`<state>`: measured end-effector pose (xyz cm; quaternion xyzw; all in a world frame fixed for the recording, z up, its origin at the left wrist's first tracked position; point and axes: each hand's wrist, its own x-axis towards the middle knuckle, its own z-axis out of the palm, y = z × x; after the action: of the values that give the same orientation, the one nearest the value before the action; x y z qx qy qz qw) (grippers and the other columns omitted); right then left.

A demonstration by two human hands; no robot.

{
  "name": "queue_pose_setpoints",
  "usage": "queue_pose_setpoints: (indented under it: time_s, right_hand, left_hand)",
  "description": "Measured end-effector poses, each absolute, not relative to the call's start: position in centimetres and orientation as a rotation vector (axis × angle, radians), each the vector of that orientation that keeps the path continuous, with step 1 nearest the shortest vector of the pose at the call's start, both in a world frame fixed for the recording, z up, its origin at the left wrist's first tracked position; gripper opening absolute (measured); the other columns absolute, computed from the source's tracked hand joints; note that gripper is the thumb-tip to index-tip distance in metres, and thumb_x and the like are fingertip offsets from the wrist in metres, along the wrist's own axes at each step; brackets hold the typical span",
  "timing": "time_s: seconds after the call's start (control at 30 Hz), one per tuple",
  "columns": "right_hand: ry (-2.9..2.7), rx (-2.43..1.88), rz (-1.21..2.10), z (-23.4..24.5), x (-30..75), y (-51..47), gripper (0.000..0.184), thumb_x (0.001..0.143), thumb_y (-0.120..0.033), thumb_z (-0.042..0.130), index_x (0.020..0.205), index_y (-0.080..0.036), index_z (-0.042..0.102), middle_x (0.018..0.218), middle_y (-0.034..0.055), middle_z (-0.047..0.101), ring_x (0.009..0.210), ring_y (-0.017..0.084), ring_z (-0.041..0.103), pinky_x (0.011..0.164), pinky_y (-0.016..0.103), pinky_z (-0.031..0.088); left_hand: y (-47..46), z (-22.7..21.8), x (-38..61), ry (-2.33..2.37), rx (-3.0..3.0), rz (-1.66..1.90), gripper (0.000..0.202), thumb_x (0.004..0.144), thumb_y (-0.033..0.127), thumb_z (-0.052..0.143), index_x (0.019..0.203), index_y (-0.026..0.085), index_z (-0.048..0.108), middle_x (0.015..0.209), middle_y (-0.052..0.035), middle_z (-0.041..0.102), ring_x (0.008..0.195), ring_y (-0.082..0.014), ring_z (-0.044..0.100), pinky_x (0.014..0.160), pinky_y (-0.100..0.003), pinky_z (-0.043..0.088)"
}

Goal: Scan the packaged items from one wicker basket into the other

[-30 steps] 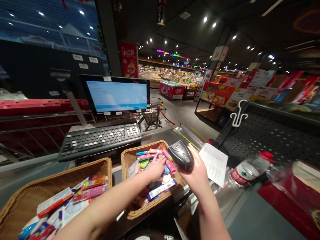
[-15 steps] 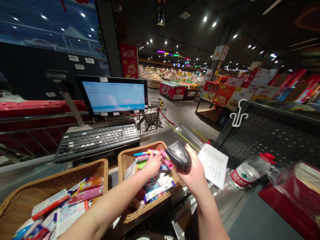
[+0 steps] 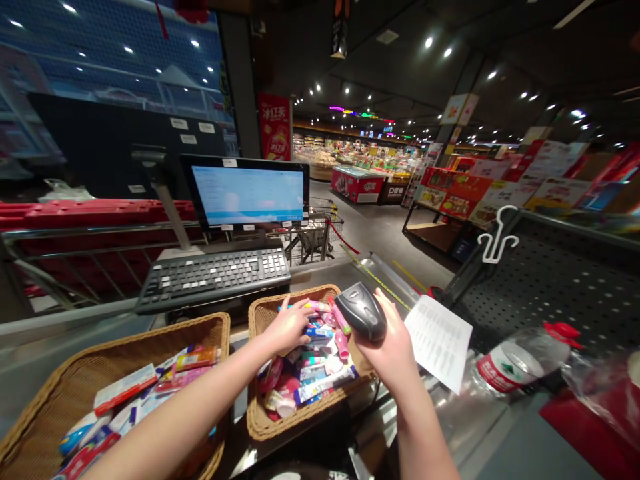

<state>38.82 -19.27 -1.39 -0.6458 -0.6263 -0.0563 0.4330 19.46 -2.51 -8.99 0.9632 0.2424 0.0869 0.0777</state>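
Supermarket displays are glowing far beyond your counter. Your right hand is gripping the scanner, which is lying left of your palm, over the right basket. Your left hand is hanging over its left side, above packets; whether it is holding any, I cannot tell.

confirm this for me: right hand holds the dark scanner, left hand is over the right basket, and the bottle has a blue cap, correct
Not quite: the cap on the bottle is red, as the head view shows. The right hand does hold the dark scanner, and the left hand is over the right basket.
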Motion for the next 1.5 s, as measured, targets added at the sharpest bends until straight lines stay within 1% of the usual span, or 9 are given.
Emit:
queue_pose_setpoints:
  time_s: [0.1, 0.17, 0.23, 0.33, 0.63, 1.07, 1.23, 1.37, 1.5]
  right_hand:
    - [-1.561, -1.587, -0.130, -1.1, 38.2, -19.2, 0.056, 0.075, -0.023, 0.061, 0.130, -0.015, 0.051, 0.135, 0.0163, 0.058, 0.138, 0.035, 0.042, 0.114, 0.062, 0.031]
    - [-1.570, -1.581, -0.133, -1.0, 37.8, -19.1, 0.057, 0.075, -0.024, 0.062, 0.130, -0.015, 0.051, 0.135, 0.0165, 0.057, 0.138, 0.036, 0.042, 0.113, 0.063, 0.031]
    - [-1.577, -1.578, -0.141, -0.8, 37.4, -19.0, 0.056, 0.075, -0.025, 0.062, 0.130, -0.016, 0.051, 0.135, 0.0163, 0.057, 0.137, 0.036, 0.042, 0.114, 0.063, 0.030]
    - [-1.579, -1.561, -0.154, -0.7, 36.7, -18.8, 0.056, 0.076, -0.026, 0.062, 0.130, -0.017, 0.051, 0.134, 0.0155, 0.058, 0.137, 0.036, 0.043, 0.114, 0.063, 0.030]
    - [-1.660, -1.504, -0.170, 0.2, 34.3, -18.0, 0.055, 0.077, -0.025, 0.060, 0.132, -0.016, 0.051, 0.136, 0.0154, 0.057, 0.139, 0.036, 0.041, 0.113, 0.064, 0.031]
    - [-1.796, -1.407, -0.153, 1.6, 28.8, -16.1, 0.057, 0.073, -0.020, 0.062, 0.129, -0.021, 0.054, 0.132, 0.0129, 0.058, 0.140, 0.039, 0.037, 0.113, 0.067, 0.027]
    - [-1.857, -1.364, -0.112, 2.1, 26.3, -16.0, 0.058, 0.072, -0.017, 0.062, 0.129, -0.022, 0.056, 0.135, 0.0126, 0.056, 0.141, 0.038, 0.035, 0.113, 0.063, 0.031]
    - [-1.903, -1.298, -0.095, 1.9, 24.8, -16.0, 0.055, 0.070, -0.016, 0.063, 0.124, -0.019, 0.059, 0.133, 0.0147, 0.056, 0.140, 0.039, 0.036, 0.112, 0.062, 0.034]
    - [-1.914, -1.292, -0.069, 1.8, 23.3, -15.9, 0.045, 0.069, -0.014, 0.061, 0.114, -0.018, 0.064, 0.132, 0.0156, 0.057, 0.140, 0.039, 0.037, 0.111, 0.062, 0.034]
  left_hand:
    - [-2.9, -7.6, 18.0, 0.736, 2.870, 0.358, 0.049, 0.076, 0.025, 0.071, 0.123, 0.036, 0.062, 0.140, -0.0034, 0.057, 0.140, -0.0330, 0.036, 0.111, -0.072, 0.005]
    - [-3.1, -6.7, 16.9, 0.750, 2.880, 0.459, 0.041, 0.077, 0.024, 0.070, 0.117, 0.032, 0.065, 0.142, -0.0047, 0.055, 0.142, -0.0324, 0.034, 0.112, -0.071, 0.007]
    - [-3.2, -5.8, 15.9, 0.776, 2.903, 0.568, 0.021, 0.079, 0.024, 0.068, 0.100, 0.025, 0.069, 0.142, -0.0069, 0.055, 0.143, -0.0322, 0.033, 0.114, -0.069, 0.007]
    - [-3.3, -4.4, 14.4, 0.800, 2.962, 0.725, 0.007, 0.082, 0.024, 0.064, 0.088, 0.021, 0.066, 0.144, -0.0082, 0.053, 0.144, -0.0309, 0.032, 0.115, -0.067, 0.006]
    - [-3.6, -0.8, 9.9, 0.919, 3.016, 0.967, 0.007, 0.086, 0.025, 0.060, 0.089, 0.022, 0.066, 0.143, -0.0079, 0.054, 0.142, -0.0302, 0.035, 0.116, -0.065, 0.005]
    - [-4.3, 0.9, 4.8, 1.155, 3.098, 1.123, 0.008, 0.087, 0.024, 0.059, 0.088, 0.022, 0.067, 0.147, -0.0074, 0.050, 0.141, -0.0323, 0.037, 0.116, -0.066, 0.004]
    - [-4.5, 1.2, 2.7, 1.268, 3.104, 1.157, 0.007, 0.087, 0.024, 0.059, 0.088, 0.022, 0.066, 0.148, -0.0071, 0.047, 0.141, -0.0317, 0.038, 0.117, -0.065, 0.003]
    - [-4.8, 1.5, 0.9, 1.344, 3.075, 1.181, 0.010, 0.088, 0.023, 0.057, 0.091, 0.022, 0.066, 0.149, -0.0066, 0.047, 0.141, -0.0301, 0.038, 0.118, -0.065, 0.001]
    - [-5.1, 1.8, -0.9, 1.420, 3.038, 1.211, 0.012, 0.087, 0.022, 0.056, 0.093, 0.023, 0.067, 0.147, -0.0070, 0.049, 0.141, -0.0303, 0.038, 0.118, -0.065, 0.000]
